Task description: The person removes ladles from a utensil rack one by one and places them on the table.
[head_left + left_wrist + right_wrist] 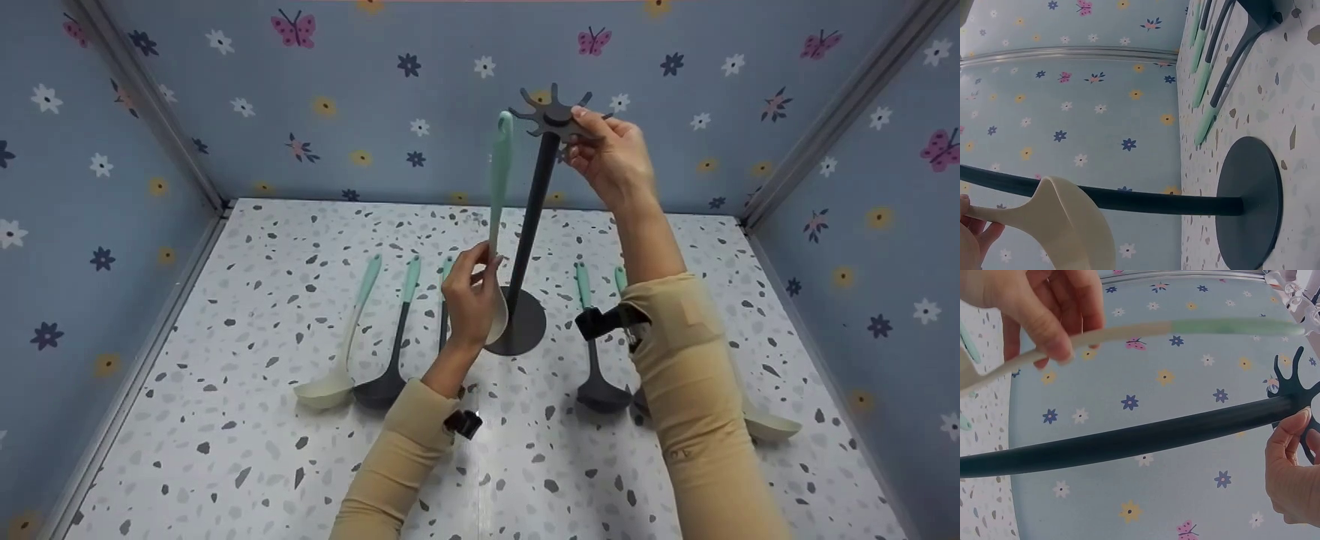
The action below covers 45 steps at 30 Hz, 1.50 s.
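My left hand [471, 304] pinches the cream shaft of a ladle with a mint-green handle [501, 157]. The ladle is upright, its cream bowl [1075, 225] at the bottom beside the black pole [536, 202] of a utensil stand. Its handle end, which has a hole, is close to the stand's hooked top [556, 116]; whether they touch I cannot tell. With thumb and fingers, my right hand [615, 161] grips that top by its right side. The stand's round black base [1249, 208] is on the table, and the pole leans slightly in the head view.
Left of the stand lie a cream ladle [326, 390], a black ladle [382, 386] and another dark-shafted utensil [443, 322] partly behind my left hand. To the right are a black ladle [602, 394] and a cream ladle [772, 426], with more behind my right arm. Patterned walls [420, 75] enclose the speckled table [247, 450].
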{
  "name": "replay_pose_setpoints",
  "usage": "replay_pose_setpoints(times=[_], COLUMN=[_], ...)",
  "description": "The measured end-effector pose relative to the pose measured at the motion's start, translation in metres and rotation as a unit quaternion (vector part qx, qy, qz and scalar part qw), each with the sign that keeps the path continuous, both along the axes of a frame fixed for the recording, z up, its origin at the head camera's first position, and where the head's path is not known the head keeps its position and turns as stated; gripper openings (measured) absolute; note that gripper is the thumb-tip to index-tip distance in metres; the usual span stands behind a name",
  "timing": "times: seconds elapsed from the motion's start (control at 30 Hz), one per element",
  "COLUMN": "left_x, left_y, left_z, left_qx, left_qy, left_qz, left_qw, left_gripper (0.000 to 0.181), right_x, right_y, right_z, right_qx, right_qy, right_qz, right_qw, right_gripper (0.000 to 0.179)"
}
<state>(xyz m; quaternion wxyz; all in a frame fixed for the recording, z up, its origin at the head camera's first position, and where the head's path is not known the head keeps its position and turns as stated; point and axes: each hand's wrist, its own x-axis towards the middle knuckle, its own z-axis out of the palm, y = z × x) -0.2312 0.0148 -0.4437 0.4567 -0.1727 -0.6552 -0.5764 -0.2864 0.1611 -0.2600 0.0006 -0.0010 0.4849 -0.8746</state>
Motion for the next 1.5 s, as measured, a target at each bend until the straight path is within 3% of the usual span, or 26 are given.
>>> replay_pose_setpoints(times=[0.37,0.57,0.8,1.03,1.27,1.5], left_x=[0.004,0.006,0.009,0.009,0.006,0.004], left_y=[-0.042,-0.067,-0.100,-0.133,-0.161,-0.185], left_z=[-0.006,-0.011,-0.014,-0.020,-0.027,-0.032], left_qx=[-0.030,-0.051,-0.093,-0.142,-0.200,-0.229], left_qy=[-0.018,-0.071,-0.141,-0.223,-0.304,-0.376], left_qz=[0.044,0.050,0.090,0.128,0.165,0.169], left_qw=[0.9984,0.9949,0.9815,0.9558,0.9170,0.8818], left_gripper=[0.021,0.023,0.024,0.022,0.021,0.017], right_x=[0.001,0.001,0.000,0.001,0.000,0.001], right_y=[0.002,0.001,0.000,-0.001,-0.001,0.000], right_z=[0.000,0.001,0.001,0.000,0.000,0.001], right_qx=[0.007,0.007,0.011,0.004,-0.001,0.003], right_qy=[0.002,-0.006,-0.006,0.007,0.006,0.003], right_qz=[-0.003,-0.009,-0.006,0.000,0.000,0.002], right_qw=[1.0000,0.9999,0.9999,1.0000,1.0000,1.0000], right_gripper=[0.013,0.014,0.015,0.013,0.012,0.013])
